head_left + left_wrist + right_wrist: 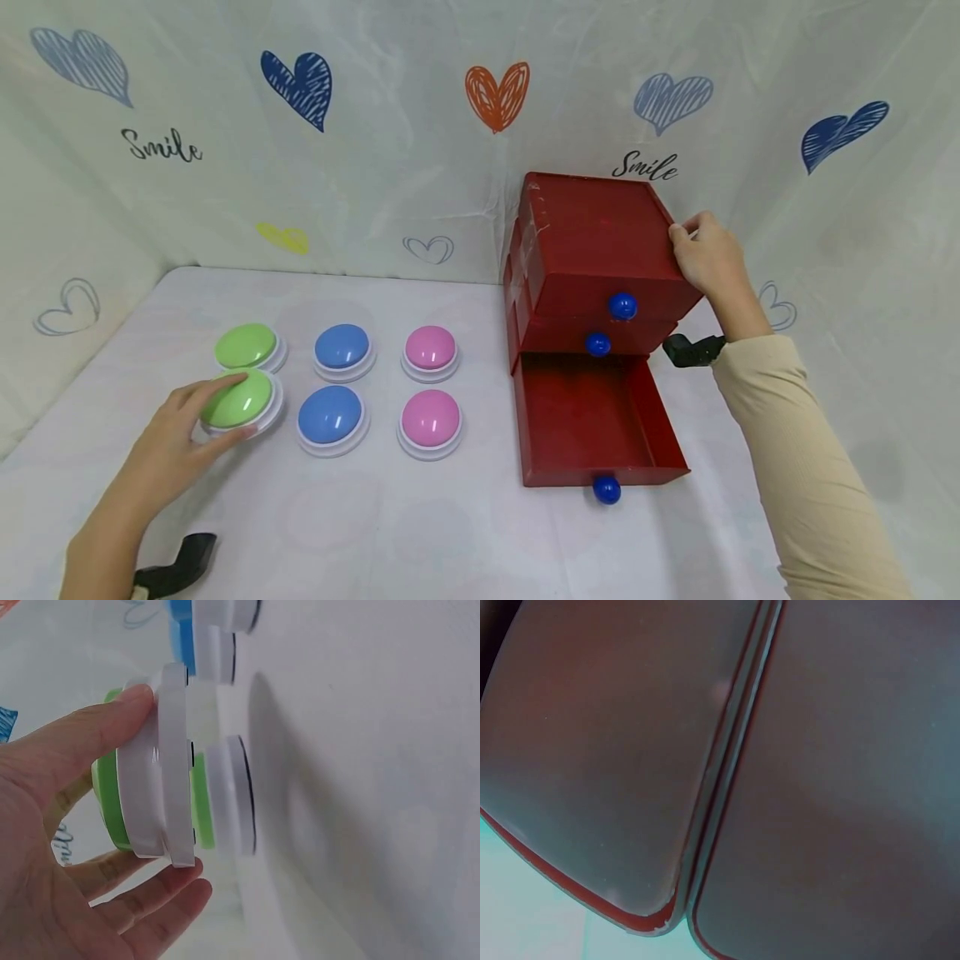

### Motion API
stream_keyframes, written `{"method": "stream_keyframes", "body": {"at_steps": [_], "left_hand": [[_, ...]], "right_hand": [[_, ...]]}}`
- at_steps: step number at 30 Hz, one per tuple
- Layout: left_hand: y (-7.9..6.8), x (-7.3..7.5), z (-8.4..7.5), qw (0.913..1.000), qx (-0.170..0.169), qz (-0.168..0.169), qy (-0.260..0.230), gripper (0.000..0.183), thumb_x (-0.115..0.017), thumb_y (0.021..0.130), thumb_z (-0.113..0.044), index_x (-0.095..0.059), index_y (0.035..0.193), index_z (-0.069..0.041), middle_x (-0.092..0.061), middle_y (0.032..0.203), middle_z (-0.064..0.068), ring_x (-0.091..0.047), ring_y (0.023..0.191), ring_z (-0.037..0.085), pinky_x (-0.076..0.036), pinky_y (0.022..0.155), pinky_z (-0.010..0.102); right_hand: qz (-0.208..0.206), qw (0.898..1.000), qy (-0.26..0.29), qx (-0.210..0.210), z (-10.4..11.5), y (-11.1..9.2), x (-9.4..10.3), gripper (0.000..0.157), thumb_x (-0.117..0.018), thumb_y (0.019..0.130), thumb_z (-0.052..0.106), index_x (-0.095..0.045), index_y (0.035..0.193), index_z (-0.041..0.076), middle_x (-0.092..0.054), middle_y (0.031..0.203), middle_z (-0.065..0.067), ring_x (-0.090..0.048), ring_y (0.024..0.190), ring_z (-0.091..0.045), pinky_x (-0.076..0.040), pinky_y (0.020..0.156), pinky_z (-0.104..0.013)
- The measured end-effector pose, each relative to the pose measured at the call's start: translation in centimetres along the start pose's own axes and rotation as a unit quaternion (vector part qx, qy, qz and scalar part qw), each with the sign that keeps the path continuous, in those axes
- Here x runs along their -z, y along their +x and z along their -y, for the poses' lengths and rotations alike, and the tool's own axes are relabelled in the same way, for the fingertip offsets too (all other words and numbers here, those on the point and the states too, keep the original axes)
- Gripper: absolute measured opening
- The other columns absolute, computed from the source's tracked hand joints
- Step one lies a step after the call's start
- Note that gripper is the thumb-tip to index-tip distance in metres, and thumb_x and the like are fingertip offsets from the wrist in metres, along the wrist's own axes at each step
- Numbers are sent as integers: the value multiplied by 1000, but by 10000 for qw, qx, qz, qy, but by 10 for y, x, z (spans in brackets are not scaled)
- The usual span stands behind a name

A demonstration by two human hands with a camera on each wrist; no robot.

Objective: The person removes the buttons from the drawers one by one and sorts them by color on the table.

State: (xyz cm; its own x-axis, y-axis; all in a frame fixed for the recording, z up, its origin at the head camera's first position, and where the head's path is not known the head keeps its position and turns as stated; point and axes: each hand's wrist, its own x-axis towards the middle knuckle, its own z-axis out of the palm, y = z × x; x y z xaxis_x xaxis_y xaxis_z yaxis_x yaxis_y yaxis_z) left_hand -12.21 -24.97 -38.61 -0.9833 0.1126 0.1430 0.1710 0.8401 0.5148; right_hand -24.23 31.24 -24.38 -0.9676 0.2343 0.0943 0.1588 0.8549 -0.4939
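Note:
My left hand [176,437] pinches a green-domed push button [238,400] by its white rim, thumb on one side and fingers on the other. In the left wrist view the held button [142,772] is tilted on edge and raised off the table, its underside toward the cloth. Just behind it lies another green button [246,345]. My right hand [708,250] grips the top right edge of a red drawer cabinet [600,225]. The bottom drawer [573,417] is pulled out with nothing inside. Only the cabinet's side panels [840,787] show in the right wrist view; the fingers are hidden there.
Two blue buttons [330,414] and two pink buttons [431,418] stand in columns between the left hand and the cabinet. Blue round knobs [607,489] stick out of the drawers. Behind the white table [420,542] hangs a cloth backdrop [390,167] with hearts.

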Motion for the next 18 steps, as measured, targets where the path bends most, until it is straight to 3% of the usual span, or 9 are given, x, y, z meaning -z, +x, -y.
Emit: {"method": "stream_keyframes", "body": {"at_steps": [5,13,18], "left_hand": [[-2,-4,9,9998,167,126,42,67,-69,84,-30,-37,140,-9,-35,128,35,-32,114,55,-28,84,70],[0,-4,17,9999,82,76,-16,68,-70,83,-27,-37,139,-8,-35,128,36,-33,113,58,-27,84,72],[1,-6,19,9996,202,218,33,69,-69,83,-29,-36,140,-8,-33,128,37,-32,114,58,-27,84,72]], "right_hand": [[-13,10000,-28,7,1,0,-1,53,-26,99,38,-39,126,-5,-52,106,-26,-54,90,-36,-47,67,-40],[47,10000,2,-46,1,-1,0,55,-25,99,40,-38,127,-5,-52,106,-26,-55,89,-36,-48,67,-40],[30,10000,-33,-44,0,0,0,55,-25,99,40,-38,127,-5,-52,106,-26,-55,88,-36,-48,66,-39]]}}
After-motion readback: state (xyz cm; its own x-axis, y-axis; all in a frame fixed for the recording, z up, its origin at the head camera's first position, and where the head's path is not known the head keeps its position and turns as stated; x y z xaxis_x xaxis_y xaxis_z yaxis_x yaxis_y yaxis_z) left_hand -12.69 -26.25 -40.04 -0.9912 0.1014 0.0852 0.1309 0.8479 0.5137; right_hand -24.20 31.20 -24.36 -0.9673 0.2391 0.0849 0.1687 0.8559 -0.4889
